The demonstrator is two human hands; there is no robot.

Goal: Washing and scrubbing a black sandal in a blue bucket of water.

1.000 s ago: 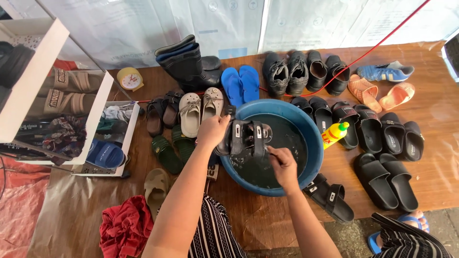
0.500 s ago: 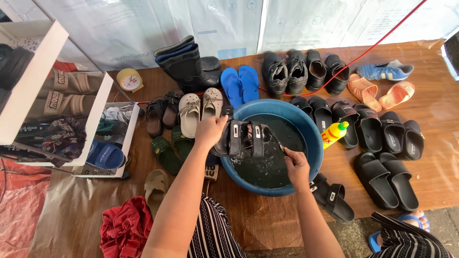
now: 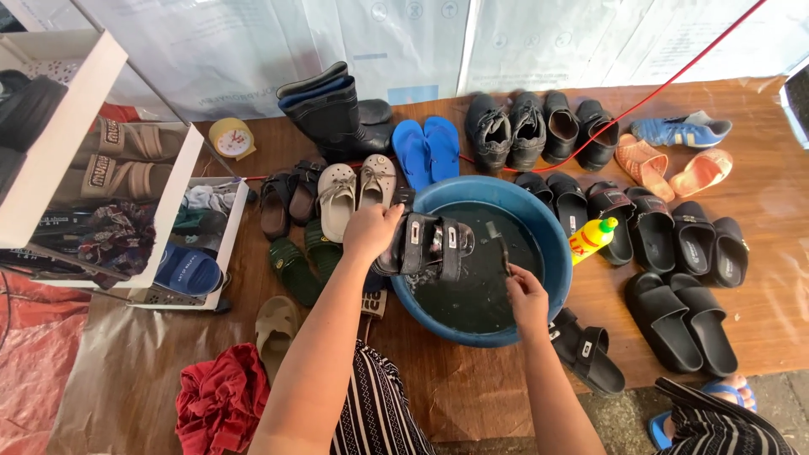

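A blue round basin [image 3: 552, 240] of dark water sits on the brown floor in front of me. My left hand [image 3: 369, 232] grips a black strapped sandal [image 3: 425, 246] at its heel, holding it over the basin's left rim. My right hand [image 3: 527, 295] is inside the basin at the right side, closed on a small dark brush [image 3: 499, 244] whose head points up toward the sandal. The brush is a little apart from the sandal.
Many shoes surround the basin: beige clogs [image 3: 354, 192], blue flip-flops [image 3: 428, 147], black boots [image 3: 333, 114], black slides [image 3: 683, 316], orange sandals [image 3: 670, 168]. A yellow bottle [image 3: 592, 237] lies at the basin's right. A white shoe rack [image 3: 101, 185] stands left; a red cloth [image 3: 221, 400] lies near.
My right hand has slid from under the sandal toward the basin's right side, drawing the brush away. The sandal has stayed in my left hand.
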